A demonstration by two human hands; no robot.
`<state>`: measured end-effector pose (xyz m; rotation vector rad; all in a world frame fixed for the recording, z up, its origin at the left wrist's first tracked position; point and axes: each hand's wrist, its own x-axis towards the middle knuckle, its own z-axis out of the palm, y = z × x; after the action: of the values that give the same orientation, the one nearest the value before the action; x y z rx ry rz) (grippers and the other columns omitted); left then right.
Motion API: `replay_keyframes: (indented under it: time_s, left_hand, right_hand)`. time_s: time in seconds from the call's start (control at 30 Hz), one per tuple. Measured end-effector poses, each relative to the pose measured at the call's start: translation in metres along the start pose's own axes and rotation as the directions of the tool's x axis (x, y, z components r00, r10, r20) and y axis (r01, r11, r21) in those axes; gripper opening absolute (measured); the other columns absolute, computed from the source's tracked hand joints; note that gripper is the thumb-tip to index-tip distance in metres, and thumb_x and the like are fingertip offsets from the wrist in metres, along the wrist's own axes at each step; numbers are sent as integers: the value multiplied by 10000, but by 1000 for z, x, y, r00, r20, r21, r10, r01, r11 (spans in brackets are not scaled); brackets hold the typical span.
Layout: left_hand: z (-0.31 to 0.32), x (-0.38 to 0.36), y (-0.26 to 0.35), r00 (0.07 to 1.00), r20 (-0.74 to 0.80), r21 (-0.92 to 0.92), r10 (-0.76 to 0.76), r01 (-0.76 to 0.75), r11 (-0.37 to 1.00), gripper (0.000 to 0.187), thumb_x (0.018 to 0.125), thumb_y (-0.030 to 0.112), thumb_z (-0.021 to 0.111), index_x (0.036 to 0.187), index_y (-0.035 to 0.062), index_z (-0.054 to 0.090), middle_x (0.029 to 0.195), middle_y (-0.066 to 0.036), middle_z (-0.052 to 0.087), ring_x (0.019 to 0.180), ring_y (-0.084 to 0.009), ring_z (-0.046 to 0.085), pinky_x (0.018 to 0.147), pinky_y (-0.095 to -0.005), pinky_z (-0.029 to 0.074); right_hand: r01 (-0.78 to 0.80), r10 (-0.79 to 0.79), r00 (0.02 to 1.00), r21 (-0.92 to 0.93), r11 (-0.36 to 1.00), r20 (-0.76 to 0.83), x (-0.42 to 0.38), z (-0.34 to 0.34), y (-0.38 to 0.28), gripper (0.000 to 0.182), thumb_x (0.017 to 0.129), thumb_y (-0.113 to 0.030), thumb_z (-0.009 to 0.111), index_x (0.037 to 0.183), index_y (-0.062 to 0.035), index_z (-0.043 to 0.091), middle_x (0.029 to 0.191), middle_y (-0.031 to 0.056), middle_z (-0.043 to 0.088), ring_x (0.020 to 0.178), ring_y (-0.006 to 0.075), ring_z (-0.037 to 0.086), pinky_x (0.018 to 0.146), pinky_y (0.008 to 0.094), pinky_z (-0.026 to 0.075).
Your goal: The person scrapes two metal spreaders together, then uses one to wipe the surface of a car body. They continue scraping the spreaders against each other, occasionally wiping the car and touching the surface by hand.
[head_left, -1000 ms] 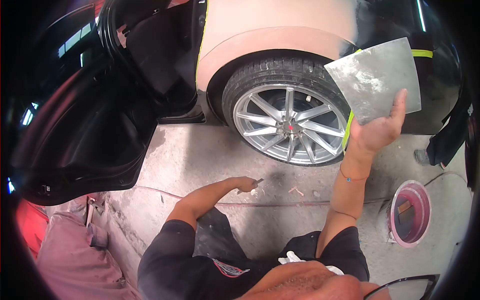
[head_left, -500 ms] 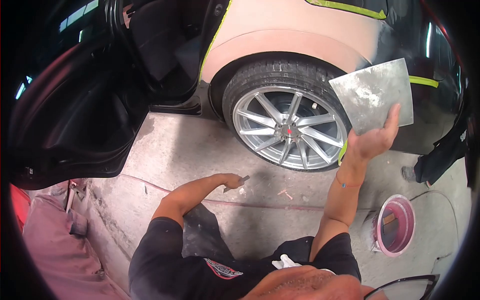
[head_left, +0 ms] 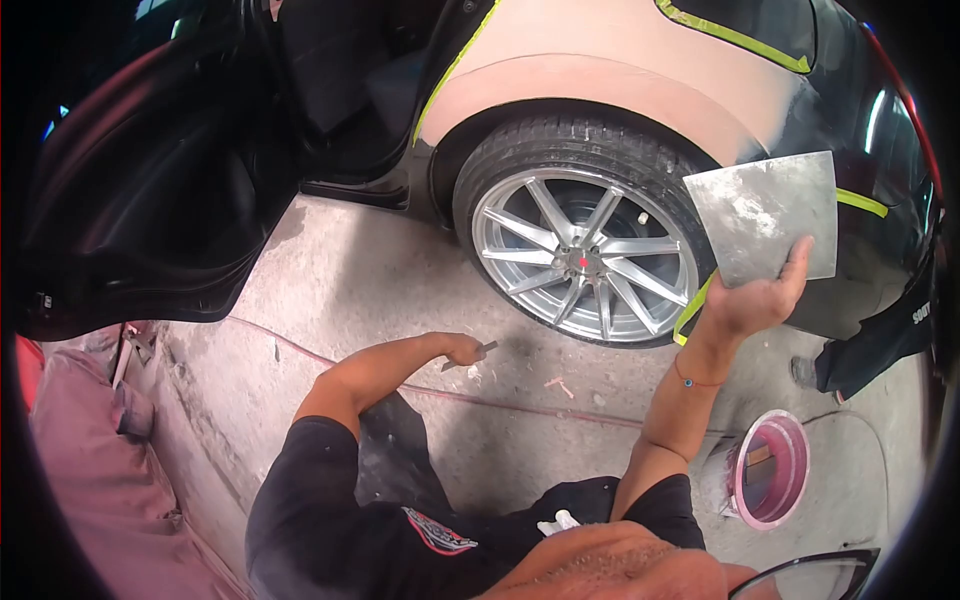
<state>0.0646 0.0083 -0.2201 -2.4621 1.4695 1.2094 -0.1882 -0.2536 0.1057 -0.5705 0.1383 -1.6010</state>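
Note:
My left hand (head_left: pixel 464 349) is closed around a small flat grey scraper (head_left: pixel 487 348), held low over the floor in front of the wheel. Most of that scraper is hidden in the fingers. Raised on the right, my right hand (head_left: pixel 757 300) grips a square metal plate (head_left: pixel 765 215) by its lower edge, thumb on the face. Whitish smears mark the plate's surface. Behind it is the rear of a car, whose fender (head_left: pixel 600 75) is coated pinkish-beige. The silver spoked wheel (head_left: pixel 583 262) stands between my two hands, apart from both.
An open black car door (head_left: pixel 130 220) fills the left. A pink-rimmed bucket (head_left: pixel 797 470) stands on the floor at right. Another person's dark-clothed leg (head_left: pixel 870 345) shows at far right. A hose (head_left: pixel 470 402) crosses the concrete. Yellow-green tape (head_left: pixel 735 38) edges the window.
The whole view has tilted slightly. Both hands keep their hold, and the plate appears a little lower and farther right in the view.

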Motion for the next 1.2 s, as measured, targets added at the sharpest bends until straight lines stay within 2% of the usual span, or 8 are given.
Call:
replay_keyframes:
  time_s: [0.43,0.87,1.0,1.07,1.1,1.13,1.17,1.2]
  left_hand:
    - [-5,5,1,992,114,8,-52,51,999,562,990,438,373,1334,12,500,1237,-223,601,1160,-381,559,1005,-448,413]
    - [-6,2,2,999,42,43,0,-2,999,542,971,432,406,1252,-2,568,1203,-232,615,1125,-381,572,980,-450,422]
    - [-57,-24,16,986,128,161,104,-124,979,630,941,530,483,1276,2,562,1217,-235,612,1128,-385,579,992,-463,432]
    - [-96,-67,51,965,-263,73,6,14,997,543,935,440,590,1249,-2,585,1126,-198,667,1042,-316,642,937,-426,489]
    - [-107,-80,63,889,-441,-376,122,-307,874,450,937,356,621,1205,-5,603,1090,-154,680,985,-251,657,876,-378,514]
    - [-117,-94,74,766,-633,-644,114,-603,471,358,939,271,651,1160,-9,622,1054,-110,694,927,-185,671,815,-330,539]
    - [-131,-118,92,757,-648,-738,82,-651,178,301,945,163,641,1203,18,587,1076,-51,683,942,-109,659,833,-292,550]
    - [-141,-144,114,705,-702,-696,100,-709,115,365,955,200,629,1257,17,537,1090,-68,678,951,-117,663,854,-288,549]
  right_hand:
    - [9,-10,997,13,1000,72,-1,0,2,414,936,-264,601,1180,69,562,1202,163,586,1046,286,631,860,439,565]
    - [-49,49,998,-16,999,31,-7,-1,9,408,950,-268,571,1190,62,578,1177,153,611,1027,279,630,893,408,518]
    - [6,45,948,-160,987,314,8,-22,18,345,954,-214,584,1157,65,599,1108,117,644,986,204,624,853,344,501]
    - [132,125,833,-414,901,539,13,-26,14,282,967,-189,577,1103,47,651,1022,49,677,915,110,582,801,273,459]
    - [133,120,835,-408,903,537,11,-28,13,282,967,-189,577,1103,47,651,1022,49,677,915,110,582,801,273,459]
    - [179,198,771,-505,844,605,10,-29,12,276,969,-189,571,1096,43,652,1006,48,679,899,108,578,798,276,457]
    - [236,290,696,-591,771,657,9,-28,14,270,972,-188,565,1088,40,653,990,47,681,884,105,575,794,279,455]
    - [278,236,702,-564,778,672,4,-26,23,293,980,-235,556,1053,30,655,891,56,680,814,111,574,760,278,458]
